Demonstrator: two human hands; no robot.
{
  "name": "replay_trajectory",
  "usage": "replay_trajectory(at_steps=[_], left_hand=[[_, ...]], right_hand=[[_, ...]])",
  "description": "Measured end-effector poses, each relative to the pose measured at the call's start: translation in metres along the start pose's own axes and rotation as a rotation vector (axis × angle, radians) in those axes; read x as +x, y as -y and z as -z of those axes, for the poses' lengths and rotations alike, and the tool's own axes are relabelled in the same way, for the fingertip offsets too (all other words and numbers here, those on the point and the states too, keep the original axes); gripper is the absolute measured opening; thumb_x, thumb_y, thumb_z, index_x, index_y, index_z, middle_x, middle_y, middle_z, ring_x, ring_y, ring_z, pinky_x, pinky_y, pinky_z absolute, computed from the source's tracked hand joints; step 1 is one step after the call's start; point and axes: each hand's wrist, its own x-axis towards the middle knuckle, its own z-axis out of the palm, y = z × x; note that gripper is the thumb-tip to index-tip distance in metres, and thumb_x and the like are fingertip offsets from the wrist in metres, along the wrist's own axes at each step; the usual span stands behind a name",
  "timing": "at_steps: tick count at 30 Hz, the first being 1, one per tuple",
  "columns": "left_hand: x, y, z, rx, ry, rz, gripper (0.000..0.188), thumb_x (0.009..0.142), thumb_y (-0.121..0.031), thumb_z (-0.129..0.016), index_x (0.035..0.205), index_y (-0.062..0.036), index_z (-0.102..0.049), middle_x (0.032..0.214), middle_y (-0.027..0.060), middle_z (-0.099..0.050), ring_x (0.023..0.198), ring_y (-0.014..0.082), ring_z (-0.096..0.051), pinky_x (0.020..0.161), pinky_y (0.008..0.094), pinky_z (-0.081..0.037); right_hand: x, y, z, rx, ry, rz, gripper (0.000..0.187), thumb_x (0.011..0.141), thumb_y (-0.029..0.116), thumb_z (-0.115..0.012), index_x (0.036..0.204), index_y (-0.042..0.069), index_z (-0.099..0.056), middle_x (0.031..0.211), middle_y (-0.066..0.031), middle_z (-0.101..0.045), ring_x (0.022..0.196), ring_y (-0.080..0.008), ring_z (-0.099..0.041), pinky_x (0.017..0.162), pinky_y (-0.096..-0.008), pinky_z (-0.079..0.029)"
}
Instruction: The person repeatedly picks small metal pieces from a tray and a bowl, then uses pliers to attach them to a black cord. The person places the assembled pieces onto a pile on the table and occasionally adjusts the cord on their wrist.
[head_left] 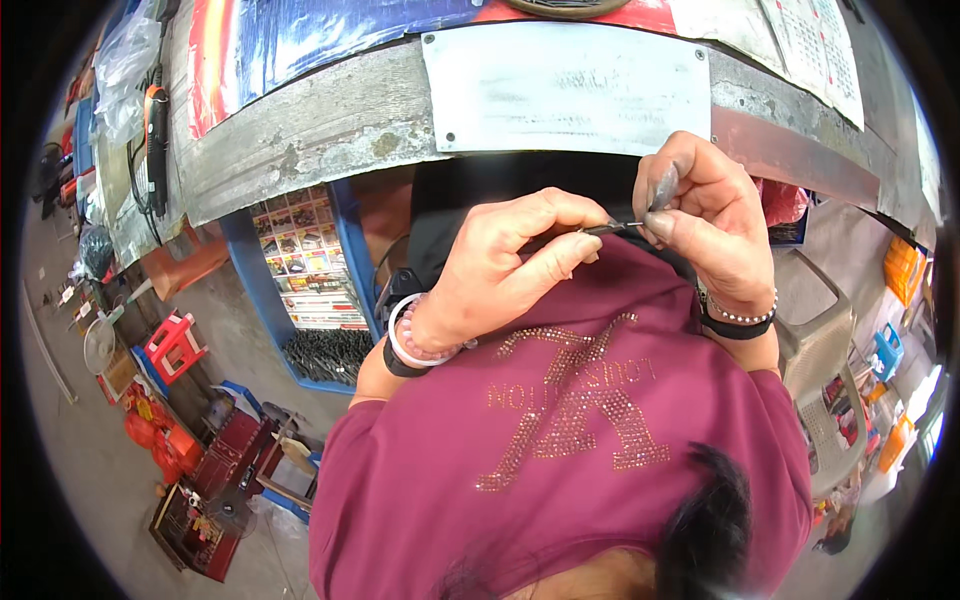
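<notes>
In front of my chest, just off the table's near edge, both hands meet at a thin dark rod-like piece [610,229] with a slim metallic tip. My left hand [525,255] is closed, pinching its left end between thumb and forefinger. On the tip's side, my right hand [708,215] is closed too, thumb and forefinger pressed together at the tip; its other fingers are curled. A dark grey smear covers one right fingertip. The exact kind of piece is too small to tell. Beyond the hands, a whitish rectangular plate [570,90] is fixed to the table edge by corner screws.
The worn grey table edge [330,135] curves across the far side. Below it at left stands a blue crate [300,378] with a printed sheet and many dark thin pieces. An orange-and-black tool [156,150] hangs at far left; a beige plastic chair [815,350] stands right.
</notes>
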Motion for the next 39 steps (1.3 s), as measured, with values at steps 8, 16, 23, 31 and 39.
replay_trajectory(at_steps=[8,16,23,31,39], left_hand=[[0.0019,0.0025,-0.0003,-0.002,-0.049,-0.077,0.016,0.086,-0.002,-0.064,0.101,0.0030,-0.064,0.086,0.0093,-0.066,0.073,0.0139,-0.063,0.066,0.0251,-0.051],[0.0022,0.0009,0.0005,0.055,-0.054,-0.119,0.017,0.084,-0.001,-0.064,0.100,0.0024,-0.065,0.090,0.0115,-0.068,0.078,0.0192,-0.066,0.071,0.0274,-0.052],[0.0024,0.0024,0.0005,0.092,-0.017,-0.178,0.014,0.089,0.003,-0.057,0.100,0.0044,-0.064,0.087,0.0082,-0.064,0.067,0.0099,-0.058,0.062,0.0212,-0.048],[0.0039,0.0026,0.0021,0.108,-0.024,-0.200,0.015,0.088,0.004,-0.058,0.101,0.0033,-0.064,0.084,0.0073,-0.064,0.065,0.0097,-0.058,0.060,0.0211,-0.047],[0.0036,0.0025,0.0035,0.156,-0.048,-0.178,0.015,0.083,0.000,-0.065,0.097,0.0008,-0.066,0.085,0.0123,-0.066,0.075,0.0229,-0.066,0.067,0.0285,-0.052]], right_hand=[[0.0008,-0.0027,0.0007,0.025,0.016,-0.021,0.016,0.079,0.002,-0.058,0.087,0.004,-0.045,0.074,-0.0055,-0.050,0.063,-0.0080,-0.042,0.056,-0.0206,-0.034],[0.0013,-0.0033,-0.0002,0.042,-0.006,-0.012,0.019,0.078,0.001,-0.060,0.087,0.005,-0.043,0.073,-0.0048,-0.049,0.062,-0.0086,-0.042,0.055,-0.0205,-0.034],[0.0012,-0.0042,-0.0020,0.058,-0.022,-0.013,0.020,0.078,0.001,-0.060,0.086,0.006,-0.043,0.071,-0.0050,-0.048,0.061,-0.0093,-0.041,0.054,-0.0208,-0.034],[0.0016,-0.0015,-0.0026,0.037,-0.013,-0.008,0.021,0.078,0.003,-0.061,0.086,0.006,-0.042,0.072,-0.0062,-0.049,0.060,-0.0088,-0.041,0.054,-0.0203,-0.033],[0.0012,-0.0010,-0.0002,0.025,0.040,-0.030,0.018,0.077,-0.001,-0.056,0.087,0.006,-0.044,0.076,-0.0037,-0.048,0.066,-0.0074,-0.042,0.060,-0.0198,-0.034]])
